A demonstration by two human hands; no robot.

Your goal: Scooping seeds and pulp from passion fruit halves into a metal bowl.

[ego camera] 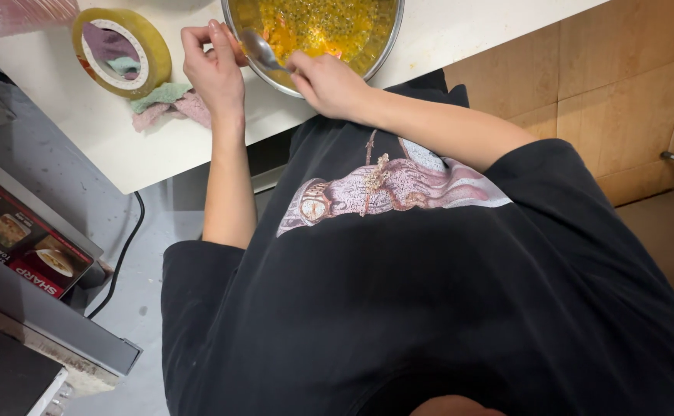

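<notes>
A steel bowl (pixel 387 48) of yellow-orange pulp with dark seeds stands on the white counter (pixel 106 131) at the top of the view. My right hand (pixel 328 81) rests at the bowl's near rim and grips a metal spoon (pixel 260 50), whose scoop points left over the rim. My left hand (pixel 214 69) is at the bowl's left edge, its fingers curled against the rim beside the spoon's scoop. Whether it pinches something small there I cannot tell. My black printed shirt fills the lower part of the view.
A big roll of yellowish clear tape (pixel 121 50) stands on the counter left of my left hand, on a crumpled pink and green cloth (pixel 169 104). A grey appliance (pixel 25 254) with a black cable (pixel 121 262) sits lower left. Brown tiles (pixel 630 85) are on the right.
</notes>
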